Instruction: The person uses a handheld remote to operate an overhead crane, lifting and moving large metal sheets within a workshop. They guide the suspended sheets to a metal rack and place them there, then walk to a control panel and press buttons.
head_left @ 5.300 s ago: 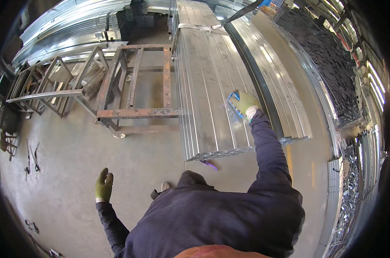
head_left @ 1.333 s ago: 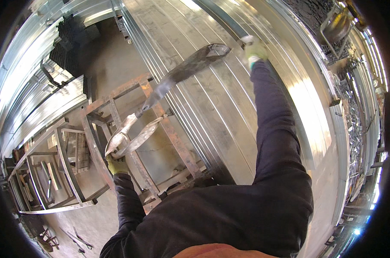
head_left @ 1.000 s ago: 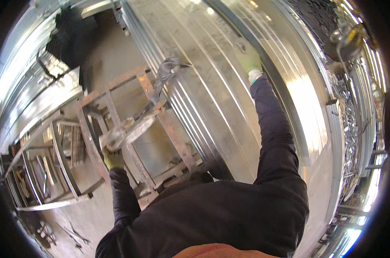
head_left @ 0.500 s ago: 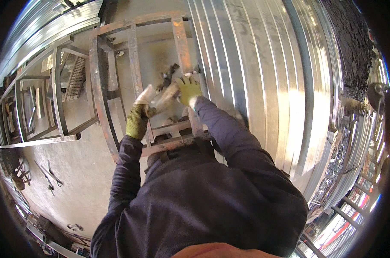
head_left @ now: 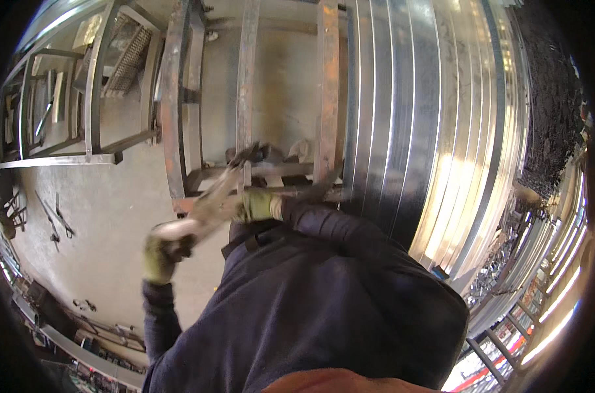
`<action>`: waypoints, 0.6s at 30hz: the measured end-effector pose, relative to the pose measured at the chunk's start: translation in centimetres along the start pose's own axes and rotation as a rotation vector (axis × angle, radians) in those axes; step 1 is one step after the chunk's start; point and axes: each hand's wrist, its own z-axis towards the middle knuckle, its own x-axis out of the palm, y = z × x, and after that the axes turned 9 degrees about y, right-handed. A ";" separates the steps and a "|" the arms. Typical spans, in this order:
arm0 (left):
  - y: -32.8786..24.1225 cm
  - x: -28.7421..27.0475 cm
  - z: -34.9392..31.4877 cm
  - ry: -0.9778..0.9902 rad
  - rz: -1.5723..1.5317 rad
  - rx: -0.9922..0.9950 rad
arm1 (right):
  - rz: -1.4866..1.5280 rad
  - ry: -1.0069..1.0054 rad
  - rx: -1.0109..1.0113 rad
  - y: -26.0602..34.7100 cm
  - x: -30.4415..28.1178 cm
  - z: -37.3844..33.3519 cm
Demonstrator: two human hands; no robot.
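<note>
My left hand point(head_left: 158, 259), in a green-yellow glove, is closed around the pale near end of a long grey tool with a dark far end point(head_left: 212, 204). The tool slants up and right across the near end of a rusty steel frame point(head_left: 328, 85). Motion smears it, so its exact kind does not show. My right hand point(head_left: 258, 205), gloved alike, is close to my waist, against or just beside the tool's middle. Its fingers are blurred and partly hidden, so its grip is unclear.
Long shiny metal profiles point(head_left: 402, 118) lie to the right of the frame. A second steel frame point(head_left: 91, 85) stands at the left, with a perforated metal piece point(head_left: 128, 59) in it. Thin rods point(head_left: 52, 216) lie on the concrete floor point(head_left: 114, 203).
Both hands have come back toward my body with the tool, the left one also outward to the left. My right hand has left the frame's right bar. The view has shifted.
</note>
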 end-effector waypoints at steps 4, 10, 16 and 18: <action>1.9 -6.9 -4.2 -0.478 -0.249 0.154 | -0.032 0.228 0.221 14.0 -4.7 11.6; 0.5 -8.2 -6.3 -0.560 -0.264 0.328 | 0.256 0.367 -0.843 32.6 10.4 12.4; -0.3 1.7 -1.6 -0.147 -0.209 0.371 | 0.177 -0.286 -0.529 30.1 8.7 8.8; -0.4 6.6 -0.1 0.057 -0.174 0.398 | 0.082 -0.329 -0.546 28.8 8.2 6.1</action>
